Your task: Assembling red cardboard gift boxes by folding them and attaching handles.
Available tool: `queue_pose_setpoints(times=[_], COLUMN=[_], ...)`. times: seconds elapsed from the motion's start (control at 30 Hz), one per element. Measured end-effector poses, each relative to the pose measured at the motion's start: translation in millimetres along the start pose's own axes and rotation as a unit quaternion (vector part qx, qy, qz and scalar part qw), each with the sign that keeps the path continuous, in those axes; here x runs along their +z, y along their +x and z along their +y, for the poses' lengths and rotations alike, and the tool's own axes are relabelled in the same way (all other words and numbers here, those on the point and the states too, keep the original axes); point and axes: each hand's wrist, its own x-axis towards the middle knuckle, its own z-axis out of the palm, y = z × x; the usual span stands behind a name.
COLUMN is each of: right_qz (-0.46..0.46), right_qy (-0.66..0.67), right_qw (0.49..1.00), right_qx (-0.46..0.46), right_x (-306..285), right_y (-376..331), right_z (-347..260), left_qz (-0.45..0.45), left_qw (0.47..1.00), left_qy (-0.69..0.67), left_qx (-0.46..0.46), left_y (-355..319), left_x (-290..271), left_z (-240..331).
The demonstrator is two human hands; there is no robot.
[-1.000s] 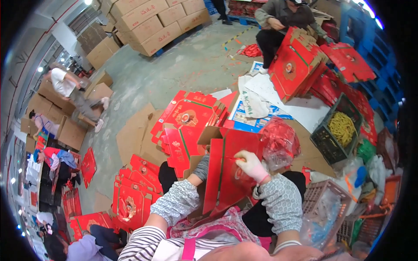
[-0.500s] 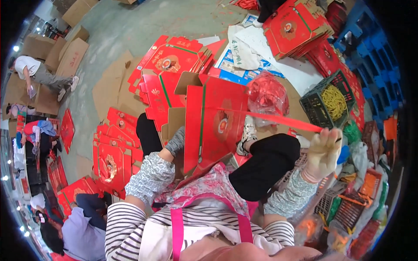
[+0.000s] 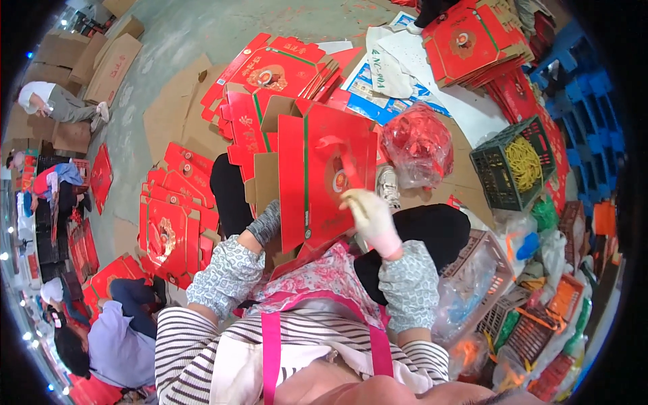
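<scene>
Right hand [image 3: 369, 217] against upright red carton [image 3: 326, 172]

My right hand [image 3: 368, 217] (in a pale glove) is lifted at about one o'clock, fingers curled. My left hand is hidden; only its bent arm [image 3: 233, 266] shows, reaching up toward eleven o'clock.

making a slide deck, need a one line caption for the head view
Seated person's right hand presses a red strip onto a flat red carton steadied by the left hand.
</scene>
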Motion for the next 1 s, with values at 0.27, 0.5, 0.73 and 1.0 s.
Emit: queue_pose_setpoints(times=[0.27,0.5,0.73,1.0], right_qz=[-0.122,-0.107,-0.13,-0.158], right_qy=[-0.077,-0.152,-0.225,-0.307], right_qw=[0.985,0.982,0.965,0.938], right_qx=[0.095,0.042,-0.021,-0.04], right_x=[69.3,73.7,72.7,84.3], right_y=[-28.0,-27.8,-16.8,-9.9], right_z=[42.6,49.4,40.1,10.8], left_qz=[-0.035,0.069,0.031,0.115], left_qw=[0.979,0.979,0.984,0.93], left_qy=[0.199,0.171,0.171,-0.336], left_qx=[0.011,0.091,0.035,-0.092], left_y=[0.7,2.3,8.6,-6.5], left_x=[-11.3,-4.7,-5.4,3.4], left_z=[50.1,58.3,53.9,60.8])
